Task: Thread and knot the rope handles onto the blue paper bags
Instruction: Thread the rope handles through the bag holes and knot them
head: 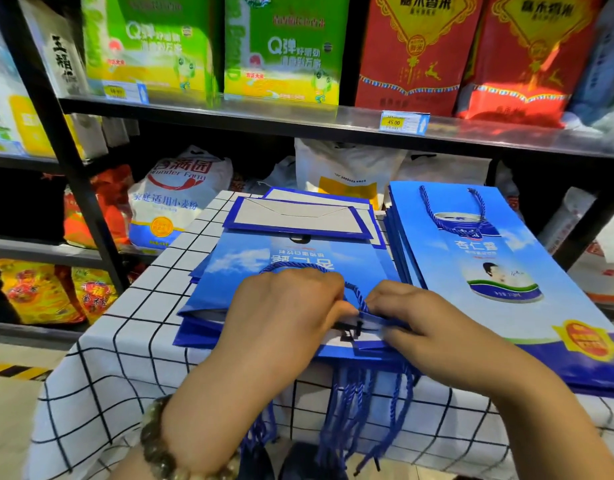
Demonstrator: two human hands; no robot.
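A yellow price tag (393, 122) on the upper shelf's (298, 116) front edge reads 45.00. Below it, a white flour sack (181, 195) says Wonder Farm and 家庭适用小麦粉. A green pack (284, 46) shows Q弹, and a red bag (416, 46) shows 香米. The blue paper bag (478, 244) at the table's (132, 323) right edge carries 杏仁露, upside down.

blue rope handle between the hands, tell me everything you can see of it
The blue rope handle is a twisted, synthetic-looking cord. It loops in an arc over the printed face of the top blue paper bag, partly hidden under the left hand, then runs down to the bag's folded top edge, where the left hand and right hand seem to pinch it.
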